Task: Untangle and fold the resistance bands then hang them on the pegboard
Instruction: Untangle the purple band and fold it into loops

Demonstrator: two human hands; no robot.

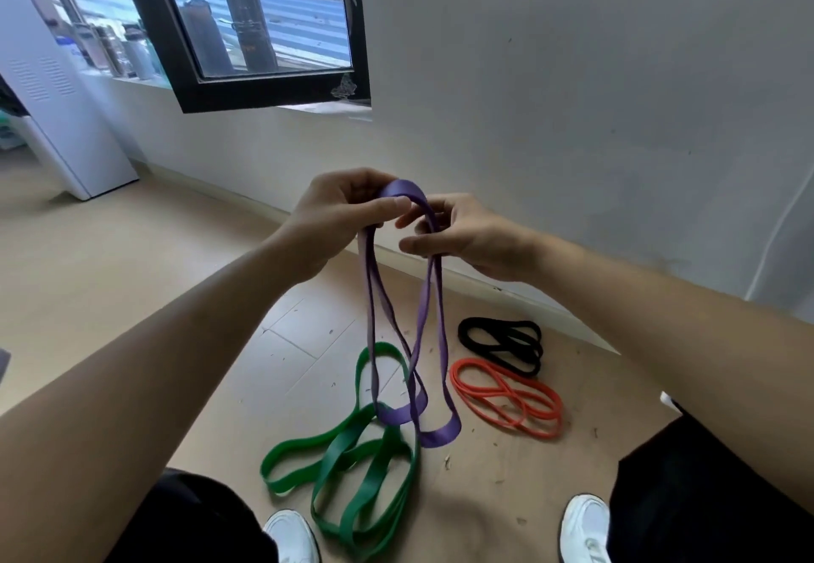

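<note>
Left hand and right hand both gripped the purple resistance band, loops dangling, no legible writing on it.

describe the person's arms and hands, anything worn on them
The left forearm and right forearm are bare, no sleeve in view. The left hand and right hand wear no gloves; no watch, bracelet or ring shows.

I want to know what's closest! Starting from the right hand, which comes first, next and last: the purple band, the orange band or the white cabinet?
1. purple band: pinched in the right hand itself, hanging down from it.
2. orange band: lying on the floor below, on the right side.
3. white cabinet: far off on the left side.
</note>
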